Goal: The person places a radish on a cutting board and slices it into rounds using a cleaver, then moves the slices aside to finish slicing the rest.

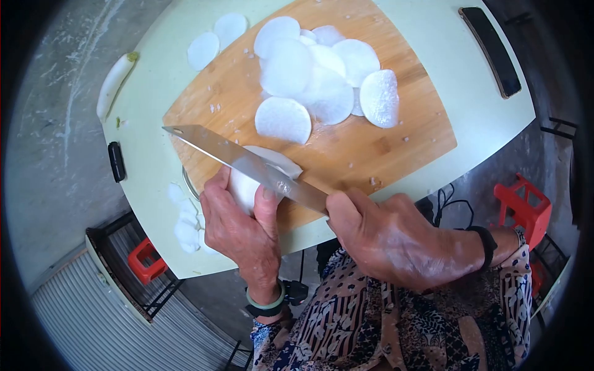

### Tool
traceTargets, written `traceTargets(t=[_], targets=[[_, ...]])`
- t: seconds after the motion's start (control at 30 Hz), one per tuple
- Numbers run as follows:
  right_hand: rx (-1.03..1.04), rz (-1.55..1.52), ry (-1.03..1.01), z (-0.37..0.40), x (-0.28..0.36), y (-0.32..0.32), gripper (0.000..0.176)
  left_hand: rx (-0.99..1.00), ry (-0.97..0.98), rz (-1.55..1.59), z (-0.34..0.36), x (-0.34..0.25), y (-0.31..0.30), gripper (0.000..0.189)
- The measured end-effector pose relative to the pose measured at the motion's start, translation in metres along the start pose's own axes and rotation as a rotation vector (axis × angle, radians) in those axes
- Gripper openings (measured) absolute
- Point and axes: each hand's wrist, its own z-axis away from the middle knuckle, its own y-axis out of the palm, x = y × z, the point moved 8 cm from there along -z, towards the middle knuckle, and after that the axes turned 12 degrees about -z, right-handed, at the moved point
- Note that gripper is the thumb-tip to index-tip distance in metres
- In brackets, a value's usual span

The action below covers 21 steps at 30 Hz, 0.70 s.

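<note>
- While the left hand [238, 229] presses on one radish chunk [244, 188] at the lower left edge of the single wooden cutting board [396, 145], its fingers curl closed over the chunk. The thumb lies against the chunk's right side, just under the blade.
- One knife [247, 162] runs slantwise from the left middle of the frame down to the centre. Its blade lies across the top of the radish chunk, touching it, with the left fingertips right behind the steel.
- One right hand [396, 238], lower right of centre, is clenched tight around the knife's handle, which the fist hides.
- About nine cut slices [309, 74] lie in one overlapping pile on the board, upper centre. The overlap makes an exact count unsure.
- Two loose slices [213, 40] rest off the board on the pale table [433, 37], upper left.
- One long white strip [114, 83] with a green tip lies along the table's left edge.
- Several white scraps [185, 229] sit on the table's lower left corner, just beside the left hand. I cannot tell their number.
- Two black handles [492, 49] show on the table's edges, one upper right and one at the left.
- Two red stools [526, 207] stand on the floor, one at the right and one at the lower left.
</note>
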Motion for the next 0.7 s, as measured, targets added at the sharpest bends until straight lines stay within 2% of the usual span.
traceTargets(t=[0.07,0.13,0.17,0.23,0.27,0.33,0.37,0.4,0.47,0.5,0.57,0.6,0.67,0.7], targets=[[-0.040,0.044,-0.019,-0.013,-0.001,-0.001,0.025,-0.016,0.027,-0.018,0.000,-0.001,0.000,0.054],[0.111,-0.074,0.145,-0.027,-0.021,0.011,0.008,-0.039,0.063,-0.035,0.000,-0.004,0.000,0.055],[0.102,-0.073,0.145,-0.029,-0.028,0.011,0.008,-0.046,0.067,-0.028,0.000,-0.003,0.001,0.055],[-0.263,0.069,-0.388,-0.024,0.001,-0.017,0.014,-0.071,0.066,-0.022,0.001,-0.004,0.000,0.054],[-0.266,0.075,-0.398,-0.024,0.001,-0.019,0.014,-0.067,0.072,-0.039,0.001,-0.005,0.000,0.054],[0.000,-0.198,-0.060,-0.036,-0.023,-0.012,0.017,-0.093,0.076,-0.049,-0.001,-0.007,-0.001,0.053],[0.046,-0.097,-0.018,-0.035,-0.020,-0.008,0.016,-0.104,0.083,-0.051,-0.001,-0.005,0.001,0.051],[0.042,-0.090,-0.033,-0.031,-0.018,-0.008,0.016,-0.110,0.090,-0.056,-0.001,-0.004,0.001,0.049],[-0.161,0.067,-0.339,-0.013,0.003,-0.025,0.015,-0.115,0.075,-0.045,-0.005,-0.001,-0.001,0.047],[-0.161,0.075,-0.347,-0.010,0.003,-0.026,0.015,-0.073,0.054,-0.050,-0.007,0.003,0.002,0.046],[-0.140,0.070,-0.115,-0.009,-0.016,-0.028,0.013,-0.040,0.036,-0.052,-0.011,0.005,0.004,0.046],[-0.143,0.077,-0.122,-0.006,-0.017,-0.030,0.013,-0.007,0.013,-0.049,-0.013,0.006,0.006,0.045],[-0.157,0.079,0.052,-0.001,-0.032,-0.035,0.014,0.020,-0.008,-0.049,-0.013,0.008,0.005,0.045],[-0.160,0.081,0.045,0.003,-0.031,-0.037,0.014,0.039,-0.005,-0.049,-0.013,0.008,0.006,0.044]])
